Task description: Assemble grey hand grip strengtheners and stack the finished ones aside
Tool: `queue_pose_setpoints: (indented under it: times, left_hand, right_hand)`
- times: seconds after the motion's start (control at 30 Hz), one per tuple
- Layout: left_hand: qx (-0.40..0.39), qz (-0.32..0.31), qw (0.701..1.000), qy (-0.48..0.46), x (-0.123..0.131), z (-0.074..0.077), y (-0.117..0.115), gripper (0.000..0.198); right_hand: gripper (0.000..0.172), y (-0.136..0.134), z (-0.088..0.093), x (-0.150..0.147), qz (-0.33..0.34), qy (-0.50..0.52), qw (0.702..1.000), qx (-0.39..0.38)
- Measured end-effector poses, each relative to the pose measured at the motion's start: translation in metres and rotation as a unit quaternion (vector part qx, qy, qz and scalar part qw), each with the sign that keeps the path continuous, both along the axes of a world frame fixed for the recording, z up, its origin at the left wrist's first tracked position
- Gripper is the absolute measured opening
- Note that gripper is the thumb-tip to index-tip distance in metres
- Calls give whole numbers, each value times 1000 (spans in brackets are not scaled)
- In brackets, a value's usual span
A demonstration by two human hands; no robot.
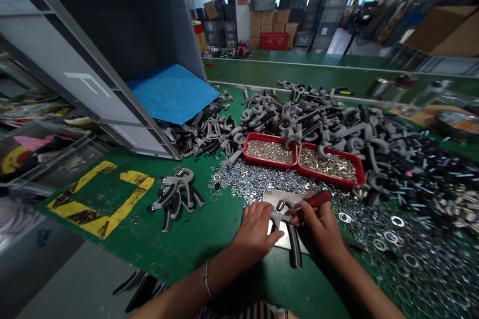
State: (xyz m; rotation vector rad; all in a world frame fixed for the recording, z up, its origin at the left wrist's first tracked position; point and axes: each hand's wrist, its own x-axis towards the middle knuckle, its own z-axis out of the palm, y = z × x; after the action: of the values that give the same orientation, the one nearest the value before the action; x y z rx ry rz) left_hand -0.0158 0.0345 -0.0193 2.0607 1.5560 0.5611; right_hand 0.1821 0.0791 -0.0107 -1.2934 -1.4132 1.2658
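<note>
My left hand presses down on a grey and black hand-grip part lying on a small metal plate on the green table. The fingers are curled over the part's left side. My right hand is closed round a red-handled tool, its tip pointing left at the top of the part, where a small metal piece sits. Loose silver washers lie scattered just beyond the plate.
Two red trays of small metal pieces stand behind the plate. A big heap of grey and black handles fills the far table. Several assembled grippers lie left. A grey bin with blue sheet tilts at left.
</note>
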Motion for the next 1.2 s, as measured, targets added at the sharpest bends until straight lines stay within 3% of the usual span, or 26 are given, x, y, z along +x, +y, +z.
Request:
queue_pose_setpoints:
  times: [0.2, 0.3, 0.43, 0.5, 0.57, 0.63, 0.73, 0.8, 0.87, 0.97, 1.03, 1.1, 1.2]
  left_hand:
    - [32, 1, 999, -7, -1, -5, -1, 50]
    - [51, 0, 999, -4, -1, -5, -2, 50]
    - [41, -2, 999, 13, 1, 1, -2, 50]
    - [18, -2, 999, 27, 2, 6, -1, 49]
    - [1, 6, 999, 42, 3, 11, -1, 48]
    - [-7, 12, 998, 56, 4, 14, -2, 45]
    - [-5, 14, 998, 64, 4, 17, 0, 43]
    - [-1, 21, 998, 56, 5, 16, 6, 43]
    - [2, 39, 998, 44, 7, 12, 16, 43]
    - [2, 67, 997, 32, 10, 3, 32, 28]
    - [0, 71, 997, 33, 9, 0, 40, 19]
    - [10, 65, 997, 39, 4, 5, 50, 17]
    - [67, 26, 993, 95, -7, 27, 83, 14]
  right_hand:
    - [22, -5, 1, 1, -5, -34, 999, 10]
    - [24, -7, -1, 1, -1, -130, 991, 37]
    - [25, -7, -1, -8, 23, -288, 952, 101]
    - [22, -6, 7, -16, 54, -292, 950, 100]
    - [21, -6, 22, -24, 76, -200, 974, 76]
    - [20, -7, 43, -29, 92, -11, 995, 34]
    - [19, -6, 67, -26, 77, 234, 969, -16]
    - [20, 2, 68, -14, 45, 258, 965, -14]
    - [23, 13, 54, 7, -2, 166, 986, -3]
    - [35, 27, 21, 52, -62, -99, 993, -9]
    - [38, 33, 5, 85, -74, -190, 979, -26]
    - [37, 38, 3, 112, -75, -277, 958, 3]
    - [32, 54, 19, 122, -29, -432, 888, 155]
